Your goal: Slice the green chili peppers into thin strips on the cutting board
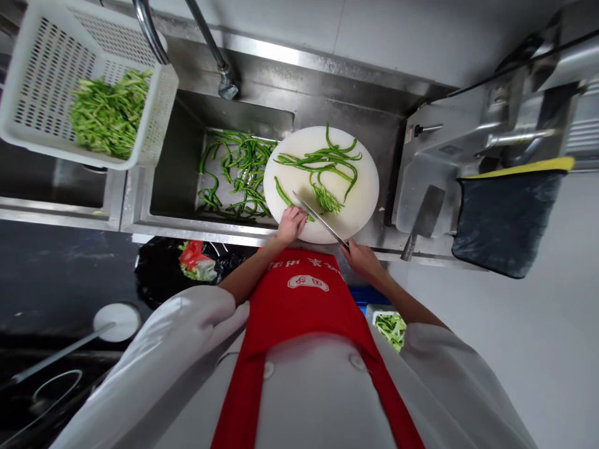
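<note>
My right hand (364, 259) is closed around the handle of a kitchen knife (321, 219), whose blade points up and left over a round white cutting board (367, 181). At the board's near left edge, my left hand (291, 224) presses with bent fingers on a green chili pepper (282, 192) beside the blade. Part of that pepper is hidden under the fingers. Just right of the blade lies a small pile of thin green slices (327, 199). Several long whole green peppers (318, 160) are spread across the far side of the board.
Many long green peppers (243, 162) lie in the sink on the left. A white perforated basket (154, 118) of cut greens stands beyond it, under a faucet (228, 84). At right are a cleaver (428, 212), a metal machine (412, 168) and a dark cloth (508, 218). A black bag (154, 265) sits below.
</note>
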A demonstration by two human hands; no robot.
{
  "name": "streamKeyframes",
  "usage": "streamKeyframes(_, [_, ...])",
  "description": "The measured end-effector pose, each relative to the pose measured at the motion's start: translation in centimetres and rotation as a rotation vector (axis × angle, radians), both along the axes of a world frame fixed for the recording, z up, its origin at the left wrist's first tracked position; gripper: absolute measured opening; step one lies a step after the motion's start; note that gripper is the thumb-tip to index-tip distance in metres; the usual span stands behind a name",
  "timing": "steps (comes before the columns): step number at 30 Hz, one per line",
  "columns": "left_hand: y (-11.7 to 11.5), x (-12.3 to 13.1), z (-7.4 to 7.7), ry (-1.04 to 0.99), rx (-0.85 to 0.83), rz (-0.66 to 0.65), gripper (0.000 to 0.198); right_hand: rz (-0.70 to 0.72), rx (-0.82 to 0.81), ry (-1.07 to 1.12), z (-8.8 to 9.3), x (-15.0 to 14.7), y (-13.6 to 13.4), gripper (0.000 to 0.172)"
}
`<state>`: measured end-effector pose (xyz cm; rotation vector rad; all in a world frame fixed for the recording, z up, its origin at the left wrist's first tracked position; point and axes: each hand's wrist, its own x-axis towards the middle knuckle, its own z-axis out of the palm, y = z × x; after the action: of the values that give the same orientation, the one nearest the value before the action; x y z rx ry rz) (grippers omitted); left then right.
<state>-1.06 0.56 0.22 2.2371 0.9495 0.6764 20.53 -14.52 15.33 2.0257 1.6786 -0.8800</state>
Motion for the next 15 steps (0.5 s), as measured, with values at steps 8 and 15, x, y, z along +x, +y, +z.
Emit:
streamKeyframes(8, [0.4, -0.4, 0.1, -0.068, -0.133, -0.039, 0.028, -0.027, 0.009, 0.008, -1.1, -0.7, 0.4, 0.039])
streamKeyframes(15, [0.5, -0.5, 0.0, -0.060, -0.136, -0.046, 0.029, -0.034, 0.000, 0.019, -0.7, -1.9, 0.4, 0.040])
